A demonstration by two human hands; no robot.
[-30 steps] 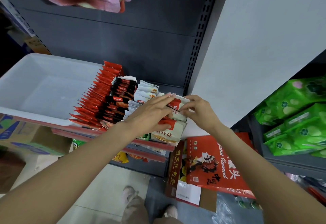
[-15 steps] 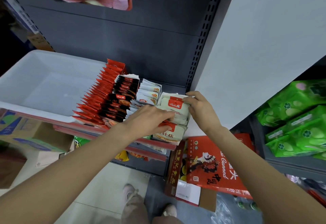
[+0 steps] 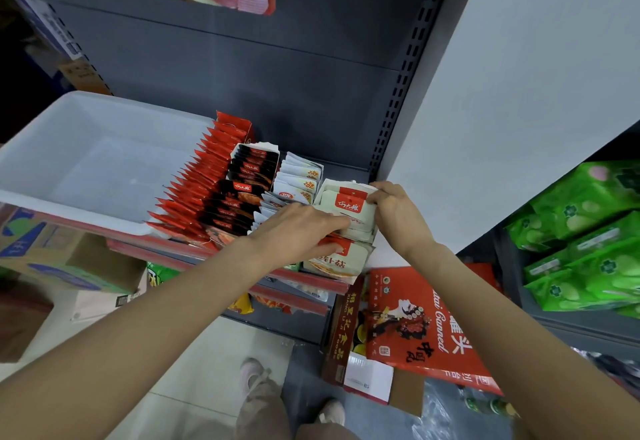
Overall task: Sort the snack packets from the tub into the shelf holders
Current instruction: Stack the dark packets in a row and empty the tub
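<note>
Left hand [image 3: 298, 231] is laid with straight fingers on the cream packets [image 3: 348, 212] at frame centre; their upper right corner is pinched by the right hand [image 3: 394, 211].

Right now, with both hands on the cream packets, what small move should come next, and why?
Probably push the cream packets down into their holder: the right hand pinches their top edge, the left hand presses their front, and they stand above the rest.

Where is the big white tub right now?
In the head view, the white tub sits at the left on the shelf, right beside the row of red packets and above a cardboard box.
</note>
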